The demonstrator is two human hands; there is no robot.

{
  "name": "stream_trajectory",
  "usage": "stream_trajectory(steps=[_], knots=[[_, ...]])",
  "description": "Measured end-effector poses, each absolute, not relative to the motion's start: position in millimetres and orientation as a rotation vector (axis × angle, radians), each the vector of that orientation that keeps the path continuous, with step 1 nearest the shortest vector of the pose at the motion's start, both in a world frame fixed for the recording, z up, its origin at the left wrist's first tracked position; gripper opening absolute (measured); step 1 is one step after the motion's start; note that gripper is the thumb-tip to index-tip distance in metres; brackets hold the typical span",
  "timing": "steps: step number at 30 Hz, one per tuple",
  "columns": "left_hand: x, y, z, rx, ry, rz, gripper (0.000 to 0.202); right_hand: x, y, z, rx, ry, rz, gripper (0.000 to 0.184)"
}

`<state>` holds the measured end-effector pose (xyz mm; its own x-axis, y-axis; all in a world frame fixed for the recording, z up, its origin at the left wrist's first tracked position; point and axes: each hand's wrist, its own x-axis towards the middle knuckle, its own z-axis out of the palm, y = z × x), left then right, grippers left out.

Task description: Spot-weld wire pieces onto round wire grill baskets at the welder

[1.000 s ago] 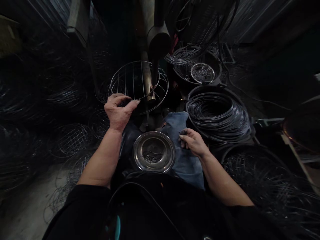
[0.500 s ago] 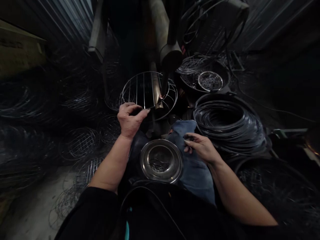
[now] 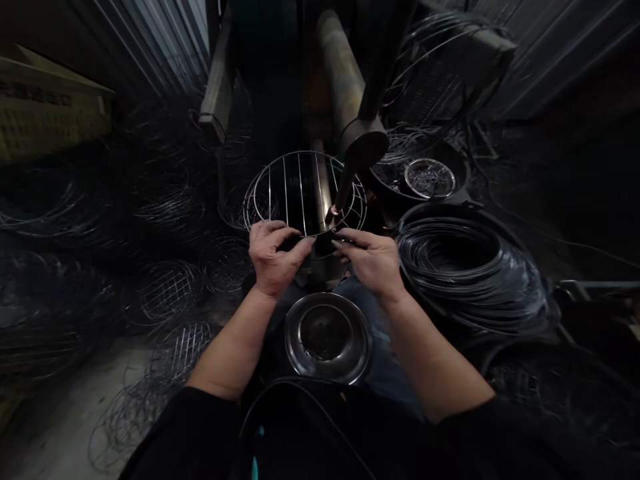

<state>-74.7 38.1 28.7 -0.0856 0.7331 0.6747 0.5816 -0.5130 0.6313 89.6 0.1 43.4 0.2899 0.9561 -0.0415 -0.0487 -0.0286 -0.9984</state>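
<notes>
My left hand [image 3: 277,257] pinches the near edge of a round wire rack [image 3: 285,180], which has an outer ring and parallel bars. My right hand [image 3: 373,260] is closed, thumb against fingers, close to the rack's near rim. Something small and dark shows at its fingertips, too unclear to name. Just beyond the right fingertips, the copper-coloured tip [image 3: 332,212] of a machine's upper arm stands by the rack's rim, above a lower metal bar [image 3: 323,190]. Below both hands, a shiny metal bowl [image 3: 300,357] sits at my lap, its contents dark and hard to see.
A large coil of wire [image 3: 480,273] lies in a tub at the right. Behind it, a small bowl [image 3: 430,179] of metal bits rests in a wider pan. Wire racks [image 3: 167,290] pile up on the left. A thick machine cylinder [image 3: 345,73] hangs ahead.
My right hand has moved up and left, from above my thigh to the rack's near rim. My left hand remains on the rack. The view has shifted slightly.
</notes>
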Motion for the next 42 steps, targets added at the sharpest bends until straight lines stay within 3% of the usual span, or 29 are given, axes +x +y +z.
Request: stream_trajectory(steps=[4,10,17,42], knots=[[-73,37,29,2.057,1.478,1.686,0.017,84,9,29,-1.354,-1.029,0.891,0.016],[-74,37,25,2.036,1.471,1.692,0.016,82,10,24,-1.335,-1.068,1.032,0.013],[-71,41,29,2.017,1.447,1.664,0.016,74,10,37,-1.391,-0.903,0.899,0.02],[-64,63,35,1.976,1.426,1.612,0.016,78,21,26,-1.323,-0.882,0.72,0.014]])
